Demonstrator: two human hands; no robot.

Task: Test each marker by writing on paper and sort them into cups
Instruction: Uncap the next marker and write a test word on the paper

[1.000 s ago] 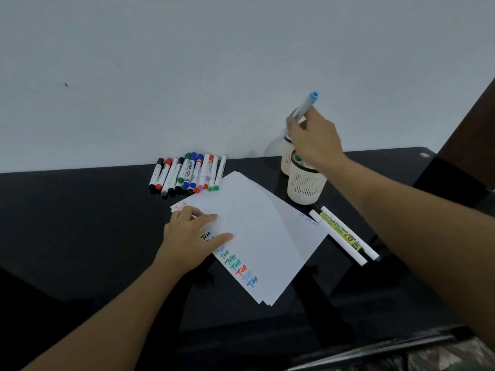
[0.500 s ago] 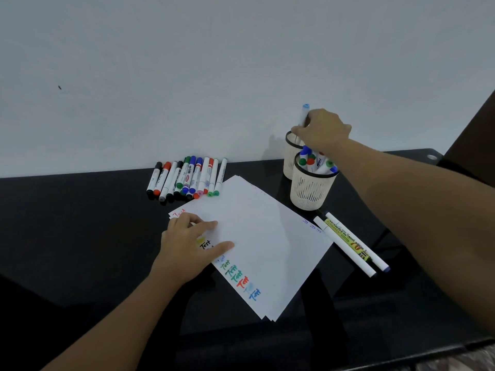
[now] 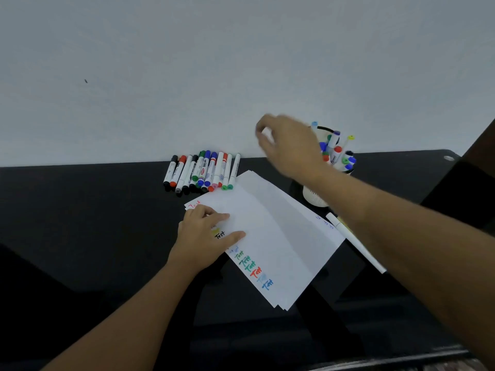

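Row of markers [image 3: 203,171] lined up at the far edge of the black table [image 3: 80,223], just left of the paper stack [image 3: 267,236] (a column of "Test" scribbles down its near-left edge). Left hand [image 3: 205,236] flat on the paper, fingers straight. Right hand [image 3: 290,147] blurred in the air between row and cups [image 3: 318,194], fingers loosely curled, holding nothing. Two loose pens [image 3: 353,242] right of the sheets.

right hand [image 3: 290,147] empty, off the cups, light-blue marker [image 3: 314,125] now in far cup [image 3: 324,132]
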